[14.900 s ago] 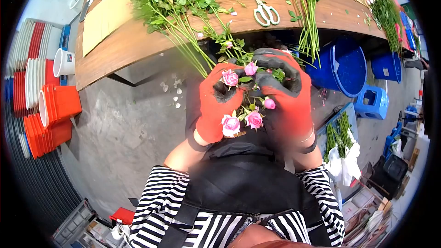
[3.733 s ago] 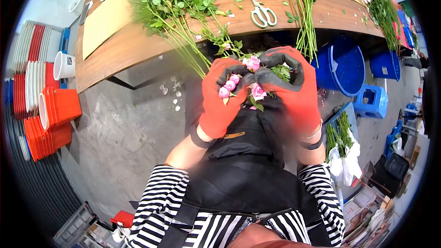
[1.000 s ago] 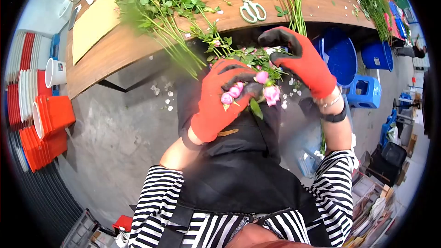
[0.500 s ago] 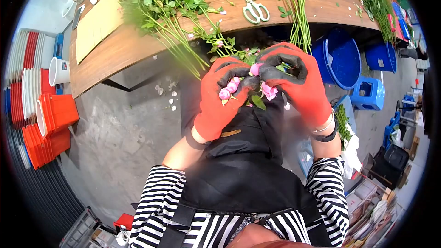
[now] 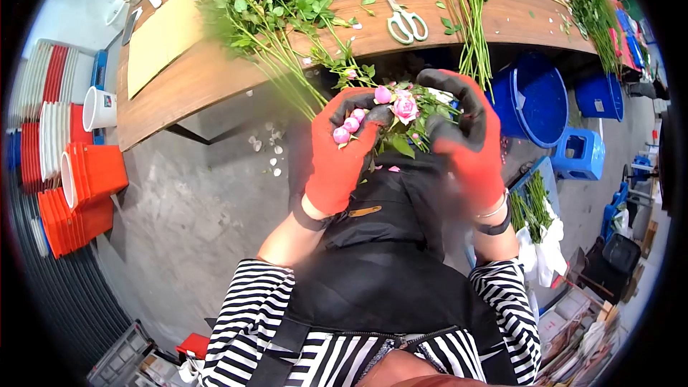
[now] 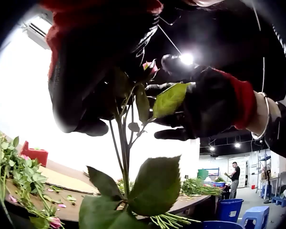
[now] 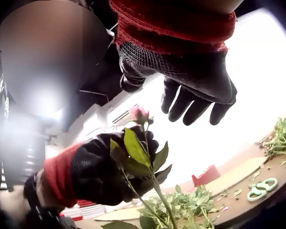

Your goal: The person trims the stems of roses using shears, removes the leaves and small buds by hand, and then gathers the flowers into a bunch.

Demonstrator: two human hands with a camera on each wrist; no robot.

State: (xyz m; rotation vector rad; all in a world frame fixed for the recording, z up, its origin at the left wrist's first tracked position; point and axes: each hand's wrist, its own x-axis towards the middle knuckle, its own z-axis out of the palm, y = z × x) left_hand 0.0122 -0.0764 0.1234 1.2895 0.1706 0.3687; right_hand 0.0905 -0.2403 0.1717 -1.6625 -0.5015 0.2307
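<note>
The left hand, in a red glove with black palm and fingers, grips leafy stems carrying several pink roses. Small pink buds stick out by its fingers. Beside the roses, on their right, the right hand has its fingers parted and loosely bent, holding nothing. In the right wrist view the right hand hangs above the flower, apart from it, while the left hand is around the stem. Large leaves hang below the hands in the left wrist view.
On the wooden table lie rose bunches, scissors and bare-stemmed flowers. Blue buckets and a blue stool are at the right. Orange bins stand at the left. Petals lie on the floor.
Since half a second ago the right hand has come off the roses and its fingers have parted. The left hand keeps its grip, and the blooms now sit higher above it.
</note>
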